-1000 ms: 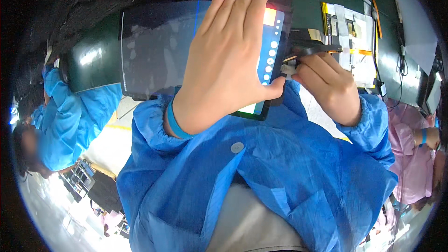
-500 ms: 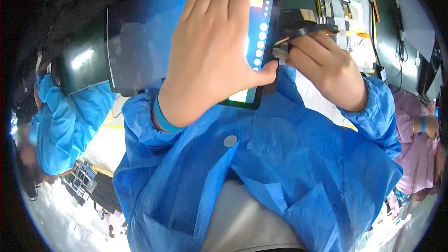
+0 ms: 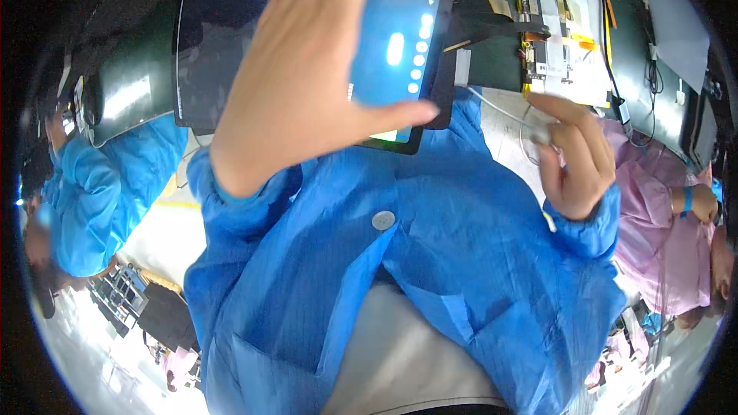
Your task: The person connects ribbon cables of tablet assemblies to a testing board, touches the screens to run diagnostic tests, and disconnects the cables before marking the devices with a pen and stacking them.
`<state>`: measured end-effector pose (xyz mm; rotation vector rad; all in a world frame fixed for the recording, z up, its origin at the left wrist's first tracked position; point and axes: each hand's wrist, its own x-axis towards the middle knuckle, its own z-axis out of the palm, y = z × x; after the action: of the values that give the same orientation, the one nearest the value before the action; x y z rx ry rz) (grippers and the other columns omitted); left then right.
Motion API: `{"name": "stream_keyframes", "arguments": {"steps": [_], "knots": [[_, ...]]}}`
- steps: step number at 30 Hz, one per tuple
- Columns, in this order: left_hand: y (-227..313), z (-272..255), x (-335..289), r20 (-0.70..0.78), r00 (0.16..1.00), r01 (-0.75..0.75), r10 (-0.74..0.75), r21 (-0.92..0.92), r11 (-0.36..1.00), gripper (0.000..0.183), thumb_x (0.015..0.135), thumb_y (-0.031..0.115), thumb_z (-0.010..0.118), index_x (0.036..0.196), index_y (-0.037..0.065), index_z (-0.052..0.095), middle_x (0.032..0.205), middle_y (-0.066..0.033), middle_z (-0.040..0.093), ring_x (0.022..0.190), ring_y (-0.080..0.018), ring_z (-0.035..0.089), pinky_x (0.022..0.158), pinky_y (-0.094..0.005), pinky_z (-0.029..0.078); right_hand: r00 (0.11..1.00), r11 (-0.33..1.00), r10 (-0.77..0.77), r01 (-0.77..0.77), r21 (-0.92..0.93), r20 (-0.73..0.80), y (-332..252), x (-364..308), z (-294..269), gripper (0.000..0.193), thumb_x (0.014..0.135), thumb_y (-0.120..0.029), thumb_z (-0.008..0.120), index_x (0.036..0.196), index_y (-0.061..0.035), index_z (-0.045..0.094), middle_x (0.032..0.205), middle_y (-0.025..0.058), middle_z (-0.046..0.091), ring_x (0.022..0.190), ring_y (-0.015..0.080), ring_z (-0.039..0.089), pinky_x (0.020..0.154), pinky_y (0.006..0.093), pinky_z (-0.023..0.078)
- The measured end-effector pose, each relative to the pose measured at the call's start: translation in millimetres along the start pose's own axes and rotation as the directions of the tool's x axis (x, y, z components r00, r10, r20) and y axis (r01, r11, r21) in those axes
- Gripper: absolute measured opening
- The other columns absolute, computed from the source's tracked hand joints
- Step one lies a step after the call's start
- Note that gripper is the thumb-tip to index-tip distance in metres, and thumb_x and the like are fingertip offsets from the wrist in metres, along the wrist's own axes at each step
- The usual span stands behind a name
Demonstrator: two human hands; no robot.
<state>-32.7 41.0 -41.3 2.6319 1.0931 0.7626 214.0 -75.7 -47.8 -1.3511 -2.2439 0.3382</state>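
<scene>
A dark tablet (image 3: pixel 384 69) with a lit blue screen lies at the table's front edge. My left hand (image 3: pixel 300 77) is over its screen, fingers stretched and thumb spread toward the tablet's right edge; its fingertips run out of the picture. Whether it touches the glass is unclear. To the right, my right hand (image 3: pixel 576 157) is apart from the tablet, with bent fingers. A thin white cable (image 3: pixel 500 106) loops to those fingers and appears pinched there, though blur hides the grip. Right of the tablet lies a slim black tool (image 3: pixel 507 29), which looks like tweezers.
An opened board assembly (image 3: pixel 565 38) with yellow edges and white tape is on the green table at right. Black cables (image 3: pixel 655 81) run beyond it. Co-workers in a light blue smock (image 3: pixel 100 200) and a pink smock (image 3: pixel 661 230) are at either side.
My right hand has moved from the tablet's right edge down and right, and a white cable now shows by its fingers. My left hand has shifted left, uncovering more screen.
</scene>
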Motion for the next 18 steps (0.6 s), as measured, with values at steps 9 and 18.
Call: {"name": "stream_keyframes", "arguments": {"steps": [9, 18], "knots": [[3.8, -21.9, -32.6, 0.236, 0.972, 0.036, 0.003, -0.158, 0.987, 0.115, 0.053, 0.025, 0.083, 0.145, -0.002, 0.020, 0.152, -0.0201, 0.021, 0.140, -0.0379, 0.021, 0.113, -0.0497, 0.018, 0.440, 0.377, 0.869, -0.885, 0.271, 0.228, 4.6, -102.3, 14.4, 0.031, 0.097, -0.015, 0.046, 0.080, 0.0024, 0.065, 0.069, 0.0082, 0.063, 0.056, 0.0121, 0.057, 0.053, 0.0260, 0.043], [26.1, -12.3, -18.4, 0.467, 0.870, -0.082, 0.155, -0.173, 0.981, 0.064, 0.052, 0.019, 0.081, 0.114, 0.018, 0.063, 0.149, -0.0144, 0.029, 0.137, -0.0380, 0.026, 0.110, -0.0508, 0.027, 1.000, 1.000, 0.002, -0.002, 0.027, -0.006, 60.5, 45.1, -41.5, 0.024, 0.074, 0.009, 0.052, 0.092, -0.0012, 0.064, 0.090, 0.0129, 0.061, 0.077, 0.0242, 0.060, 0.068, 0.0327, 0.047]]}}
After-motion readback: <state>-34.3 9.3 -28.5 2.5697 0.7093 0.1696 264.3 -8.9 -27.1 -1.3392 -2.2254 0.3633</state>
